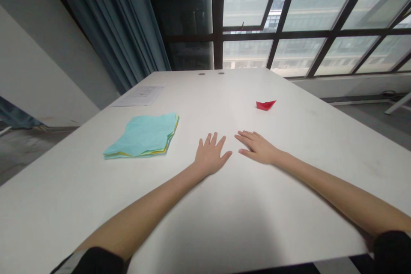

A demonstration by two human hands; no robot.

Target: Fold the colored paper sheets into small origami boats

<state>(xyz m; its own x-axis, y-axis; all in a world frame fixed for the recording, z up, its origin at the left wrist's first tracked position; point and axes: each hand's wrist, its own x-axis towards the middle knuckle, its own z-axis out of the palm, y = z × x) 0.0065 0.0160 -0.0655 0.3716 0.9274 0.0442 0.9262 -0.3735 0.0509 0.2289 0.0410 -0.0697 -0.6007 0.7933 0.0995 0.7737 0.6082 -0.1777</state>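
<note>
Both of my hands lie flat, palm down, on the white table [224, 214] near its middle. My left hand [210, 154] has its fingers spread and holds nothing. My right hand [257, 146] rests beside it, fingers stretched toward the left, also holding nothing. A stack of coloured paper sheets [144, 135], turquoise on top, lies to the left of my left hand, a short way off. A small red folded paper boat [265, 104] sits on the table beyond my right hand.
A white printed sheet [139, 95] lies at the far left corner of the table. Two round holes [211, 73] mark the far edge. Behind stand dark-framed windows [289, 30] and a blue-grey curtain [118, 25].
</note>
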